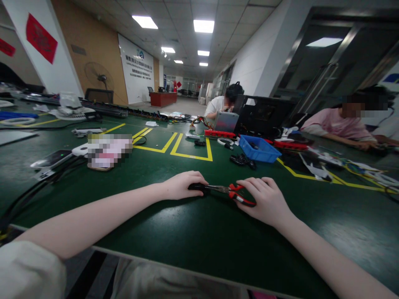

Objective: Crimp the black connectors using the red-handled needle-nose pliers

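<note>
My left hand (182,186) is closed round a dark oblong piece (197,188) just above the green tabletop; I cannot make out its exact kind. In my right hand (264,199) is a pair of needle-nose pliers (232,190) with red and black handles, which are spread apart. The jaws point left and their tips reach the metal-looking end of the dark piece. Whether the tips grip it or only touch it is too small to tell. Beyond my right hand lies a black coiled cable (243,161).
A blue bin (260,148) stands beyond my right hand. Left lie a phone (107,151), a device with a green light (54,158) and black cables. Yellow tape (191,156) marks the green table (199,249). One co-worker (220,106) sits behind, another (339,120) at right.
</note>
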The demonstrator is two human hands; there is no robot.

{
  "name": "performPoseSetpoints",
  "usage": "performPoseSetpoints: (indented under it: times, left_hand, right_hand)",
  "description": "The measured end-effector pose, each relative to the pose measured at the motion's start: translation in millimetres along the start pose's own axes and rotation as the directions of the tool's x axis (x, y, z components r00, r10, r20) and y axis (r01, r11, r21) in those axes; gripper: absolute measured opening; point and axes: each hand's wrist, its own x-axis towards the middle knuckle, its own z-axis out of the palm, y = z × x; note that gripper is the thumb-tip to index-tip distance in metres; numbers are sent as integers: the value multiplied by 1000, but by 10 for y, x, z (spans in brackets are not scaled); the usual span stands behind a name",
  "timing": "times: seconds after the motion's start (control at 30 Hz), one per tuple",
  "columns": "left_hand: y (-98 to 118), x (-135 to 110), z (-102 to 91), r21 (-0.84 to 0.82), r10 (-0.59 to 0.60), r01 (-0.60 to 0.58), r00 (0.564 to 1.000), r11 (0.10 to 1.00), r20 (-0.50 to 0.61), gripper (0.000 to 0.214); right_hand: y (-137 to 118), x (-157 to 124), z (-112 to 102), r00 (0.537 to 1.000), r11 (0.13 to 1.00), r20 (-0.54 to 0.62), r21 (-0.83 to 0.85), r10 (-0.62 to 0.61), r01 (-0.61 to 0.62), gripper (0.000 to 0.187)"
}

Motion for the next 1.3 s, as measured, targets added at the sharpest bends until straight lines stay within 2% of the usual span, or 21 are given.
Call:
performPoseSetpoints:
  times: [0.37,0.67,1.03,1.3]
  left_hand:
    - [10,-2,-15,23,-23,22,1000,999,17,32]
    - [11,-1,-16,50,-3,2,1000,999,23,32]
    - [-59,15,-34,73,53,-55,998,996,24,29]
    - [-24,23,-42,127,41,-46,998,991,37,29]
  right_hand:
    - [4,-1,1,1000,1000,-16,-8,-25,25,34]
    - [12,-9,32,999,998,37,56,-14,12,33]
    - [140,-27,152,990,991,43,-5,-132,132,34]
    - [157,-28,131,989,989,14,-38,-145,145,35]
